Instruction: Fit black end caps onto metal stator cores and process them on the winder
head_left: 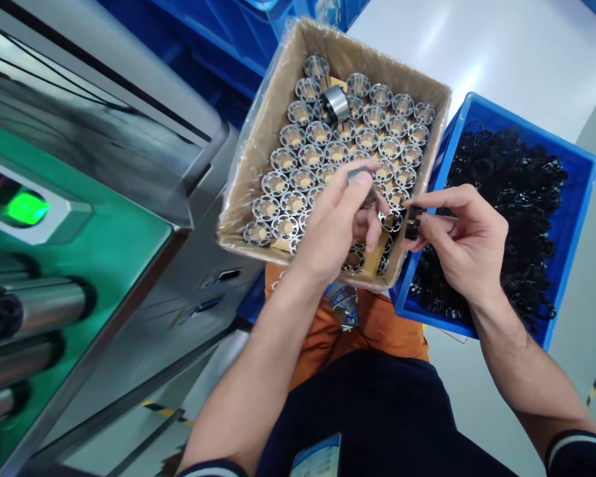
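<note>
Clearly, the grey piece [360, 175] above the right half of the cardboard box [271, 112] is smooth on top, though thumb and fingers cover much of its outline. Near the box's right wall, the black clip [413, 223] looks small and notched. The left hand [338, 217] reaches over the box, thumb laid along the grey piece and fingers curled around it, gripping it. At the box's right edge, the right hand [464, 242] bends inward and pinches the black clip between thumb and forefinger. Inside the box, metal rings [310, 156] stand in rows, round and shiny with slotted rims and hollow middles; toward its far side, one silver ring [336, 105] with a black end lies tipped on top of the others. Clear, crinkled plastic film [273, 69] wraps the box's left side. Just right of the box, a smooth blue bin [573, 232] holds a tangled heap of glossy black parts [506, 172]. Left of the box, metal cylinders [49, 309] lie on a green surface [114, 245].
</note>
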`<state>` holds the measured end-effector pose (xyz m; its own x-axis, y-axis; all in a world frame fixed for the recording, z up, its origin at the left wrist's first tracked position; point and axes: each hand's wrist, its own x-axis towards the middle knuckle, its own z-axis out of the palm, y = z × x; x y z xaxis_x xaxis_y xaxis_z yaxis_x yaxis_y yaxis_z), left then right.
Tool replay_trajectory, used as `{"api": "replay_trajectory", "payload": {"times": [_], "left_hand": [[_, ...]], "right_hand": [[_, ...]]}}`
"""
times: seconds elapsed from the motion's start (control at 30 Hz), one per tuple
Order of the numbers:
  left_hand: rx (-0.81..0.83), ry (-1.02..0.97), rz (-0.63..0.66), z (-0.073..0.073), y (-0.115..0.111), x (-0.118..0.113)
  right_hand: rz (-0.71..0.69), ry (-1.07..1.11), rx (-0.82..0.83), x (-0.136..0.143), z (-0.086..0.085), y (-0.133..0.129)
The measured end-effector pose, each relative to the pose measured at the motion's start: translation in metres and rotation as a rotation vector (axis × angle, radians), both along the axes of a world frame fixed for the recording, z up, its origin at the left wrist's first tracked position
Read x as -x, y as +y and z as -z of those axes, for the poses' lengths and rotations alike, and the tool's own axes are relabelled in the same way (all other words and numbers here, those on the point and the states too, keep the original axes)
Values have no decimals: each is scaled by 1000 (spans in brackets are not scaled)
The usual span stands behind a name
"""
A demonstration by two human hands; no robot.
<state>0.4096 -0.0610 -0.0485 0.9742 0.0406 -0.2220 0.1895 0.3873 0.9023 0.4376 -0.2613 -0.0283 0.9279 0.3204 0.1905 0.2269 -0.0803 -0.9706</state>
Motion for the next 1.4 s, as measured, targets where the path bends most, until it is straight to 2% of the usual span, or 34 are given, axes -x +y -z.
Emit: {"api": "replay_trajectory", "payload": {"times": [0.13,0.23,0.47,0.63,0.9,1.13,1.4], "left_hand": [[-22,-54,-34,0,-27,13],[-43,-92,-64,8,-32,17],[20,-159,-59,17,-26,22],[33,-272,2,20,-21,25],[-40,-306,19,24,-19,26],[-32,-325,26,27,-18,26],[-17,-375,24,29,-18,23]], "right_hand": [[-4,13,-1,3,-1,5],[-60,32,14,3,-3,5],[-120,7,76,1,-3,2],[-147,-33,30,1,-2,3],[-121,-20,52,3,-4,2],[-125,18,32,5,-1,3],[-124,-105,78,5,0,-2]]}}
